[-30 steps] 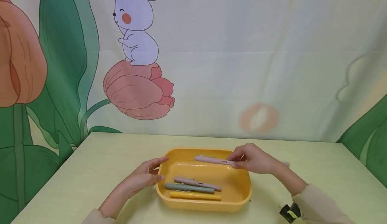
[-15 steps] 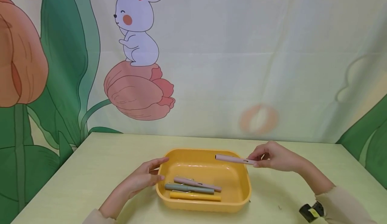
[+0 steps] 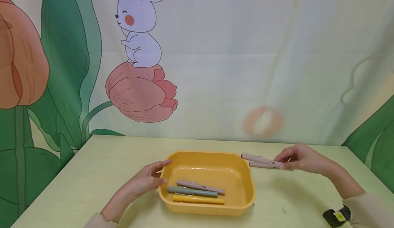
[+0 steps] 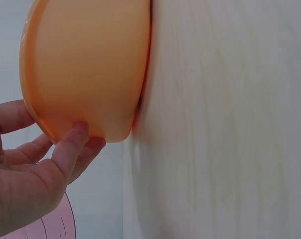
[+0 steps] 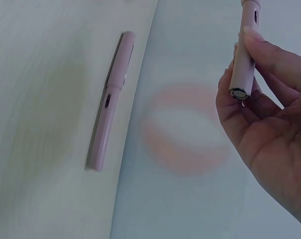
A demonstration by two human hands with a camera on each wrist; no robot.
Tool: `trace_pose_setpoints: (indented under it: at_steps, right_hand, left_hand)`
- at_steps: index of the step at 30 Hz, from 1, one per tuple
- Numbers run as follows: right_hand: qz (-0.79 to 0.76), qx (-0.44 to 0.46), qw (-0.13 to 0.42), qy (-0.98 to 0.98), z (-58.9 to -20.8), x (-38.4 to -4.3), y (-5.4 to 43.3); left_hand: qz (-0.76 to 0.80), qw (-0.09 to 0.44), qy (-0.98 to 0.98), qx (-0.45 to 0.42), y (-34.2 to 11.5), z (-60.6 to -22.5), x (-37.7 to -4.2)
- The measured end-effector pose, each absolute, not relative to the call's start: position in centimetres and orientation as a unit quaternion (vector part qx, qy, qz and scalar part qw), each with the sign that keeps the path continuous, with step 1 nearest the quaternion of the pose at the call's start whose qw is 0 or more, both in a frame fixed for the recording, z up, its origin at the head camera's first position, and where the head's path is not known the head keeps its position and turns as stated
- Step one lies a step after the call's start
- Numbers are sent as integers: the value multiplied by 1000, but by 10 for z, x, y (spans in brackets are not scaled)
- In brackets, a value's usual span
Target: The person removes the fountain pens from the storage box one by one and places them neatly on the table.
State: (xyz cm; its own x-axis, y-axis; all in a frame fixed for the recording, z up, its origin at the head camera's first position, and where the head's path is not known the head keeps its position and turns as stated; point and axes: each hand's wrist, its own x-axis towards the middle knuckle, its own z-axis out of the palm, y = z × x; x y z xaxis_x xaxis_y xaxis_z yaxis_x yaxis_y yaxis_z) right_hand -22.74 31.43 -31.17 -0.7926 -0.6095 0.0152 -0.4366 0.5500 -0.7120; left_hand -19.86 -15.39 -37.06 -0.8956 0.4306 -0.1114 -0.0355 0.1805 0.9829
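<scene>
My left hand (image 3: 147,178) grips the left end of a yellow plastic basin (image 3: 184,208), its fingertips (image 4: 79,128) against the outer wall in the left wrist view. Inside the basin lie a pink pen (image 3: 200,187), a grey-green pen (image 3: 192,191) and a yellow pen (image 3: 198,199), side by side toward the near wall. Right of the basin, my right hand (image 3: 303,159) pinches a capped pink fountain pen (image 5: 243,69) between thumb and fingers. On the table below it lies another pink fountain pen (image 5: 110,102), partly hidden by the hand in the head view.
The basin stands on a pale yellow-green table (image 3: 123,152). Behind the table's back edge hangs a cloth backdrop (image 3: 215,67) printed with a rabbit and tulips. A black wrist device (image 3: 337,217) sits by the right sleeve. A tiny dark scrap (image 3: 284,210) lies right of the basin.
My right hand has carried the pink fountain pen from over the basin to the right, past its rim. The pink pen on the table now shows more. My left hand stays put.
</scene>
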Motion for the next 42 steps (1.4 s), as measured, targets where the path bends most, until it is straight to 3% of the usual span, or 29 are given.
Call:
trace_pose_setpoints:
  at_steps: [17, 42]
  right_hand:
    - [-380, -268, 136, 875, -337, -232, 363]
    - [-373, -263, 160, 875, -381, -248, 384]
  left_hand:
    - [637, 193, 734, 136, -156, -371, -200]
    - [634, 192, 737, 134, -156, -371, -199]
